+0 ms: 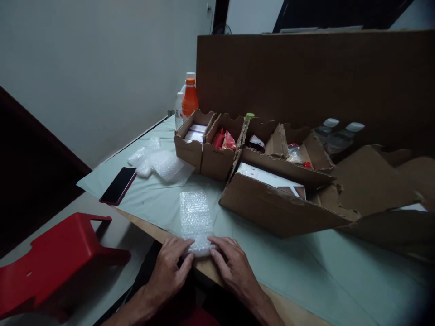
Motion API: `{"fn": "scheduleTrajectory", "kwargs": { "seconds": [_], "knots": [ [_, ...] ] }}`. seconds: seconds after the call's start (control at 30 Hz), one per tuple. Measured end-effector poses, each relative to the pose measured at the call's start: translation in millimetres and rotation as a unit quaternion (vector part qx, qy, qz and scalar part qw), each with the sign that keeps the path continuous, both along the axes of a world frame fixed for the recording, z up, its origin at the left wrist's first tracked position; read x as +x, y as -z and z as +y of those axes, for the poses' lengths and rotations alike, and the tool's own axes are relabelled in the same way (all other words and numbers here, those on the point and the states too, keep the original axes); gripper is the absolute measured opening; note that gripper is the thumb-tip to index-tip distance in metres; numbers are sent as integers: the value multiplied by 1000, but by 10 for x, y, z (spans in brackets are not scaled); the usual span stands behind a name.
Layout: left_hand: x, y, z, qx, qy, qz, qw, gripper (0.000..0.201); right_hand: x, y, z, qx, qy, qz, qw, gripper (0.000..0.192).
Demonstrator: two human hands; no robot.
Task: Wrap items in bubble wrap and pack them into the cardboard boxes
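Observation:
A strip of bubble wrap lies on the cloth-covered table, its near end folded or rolled at the table's front edge. My left hand grips the left side of that near end, thumb below and fingers on top. On the opposite side, my right hand holds it the same way. Whether something is wrapped inside the fold I cannot tell. More bubble wrap lies in a loose heap farther back, beside a dark phone with a red edge.
Cardboard bins holding small packs and boxes stand behind and right, with a larger cardboard box in front. Bottles, one orange, stand at the back. A red plastic stool is at the left, below the table.

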State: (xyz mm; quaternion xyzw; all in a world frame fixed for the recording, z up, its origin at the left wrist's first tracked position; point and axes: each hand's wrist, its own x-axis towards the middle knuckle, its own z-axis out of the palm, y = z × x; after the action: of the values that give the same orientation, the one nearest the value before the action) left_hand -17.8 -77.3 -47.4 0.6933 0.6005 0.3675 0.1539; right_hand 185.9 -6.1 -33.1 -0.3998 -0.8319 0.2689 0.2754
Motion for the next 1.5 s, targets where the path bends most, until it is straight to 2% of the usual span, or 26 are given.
{"fn": "scheduleTrajectory", "kwargs": {
  "seconds": [0.07, 0.13, 0.23, 0.37, 0.47, 0.57, 0.7, 0.83, 0.93, 1.1, 1.23, 1.33, 1.4, 1.5],
  "knots": [
    [-8, 22, 85, -24, -30, -13, 999, 29, -15, 32, 11, 42, 46, 12, 998, 29],
    [-29, 28, 171, -33, -45, -3, 998, 32, -12, 67, -13, 121, 78, 19, 989, 29],
    [-60, 36, 247, -26, -48, 28, 998, 33, -10, 109, -78, 193, 53, -11, 980, 32],
    [-79, 65, 206, 33, -60, 49, 996, 35, -74, 160, -69, 204, -9, -73, 976, 37],
    [-100, 67, 112, 64, -18, 62, 996, 37, -125, 135, -7, 208, -17, -54, 977, 33],
    [-138, 42, 38, 65, 25, 30, 997, 29, -141, 18, 11, 155, -41, -22, 987, 28],
    [-194, 14, 57, 43, 9, -31, 999, 23, -152, -89, -3, 75, -49, -6, 996, 20],
    [-217, 45, 215, 15, -21, -20, 999, 22, -172, -18, -1, 151, 24, -13, 988, 25],
    [-211, 80, 346, 12, -43, 20, 999, 25, -165, 41, -39, 189, 36, -34, 981, 32],
    [-204, 110, 457, 5, -62, 76, 995, 28, -166, 87, -103, 170, 9, -73, 983, 45],
    [-231, 85, 472, 17, -65, 96, 993, 24, -212, 130, -45, 158, 7, -80, 984, 39],
    [-251, 33, 410, 49, -40, 89, 994, 29, -235, 129, 18, 157, 10, -68, 985, 35],
    [-250, 9, 337, 64, 2, 85, 994, 36, -236, 114, 42, 159, 7, -60, 985, 35],
    [-226, 9, 256, 62, 58, 75, 994, 34, -221, 96, 43, 165, 3, -50, 985, 32]
  ]
}}
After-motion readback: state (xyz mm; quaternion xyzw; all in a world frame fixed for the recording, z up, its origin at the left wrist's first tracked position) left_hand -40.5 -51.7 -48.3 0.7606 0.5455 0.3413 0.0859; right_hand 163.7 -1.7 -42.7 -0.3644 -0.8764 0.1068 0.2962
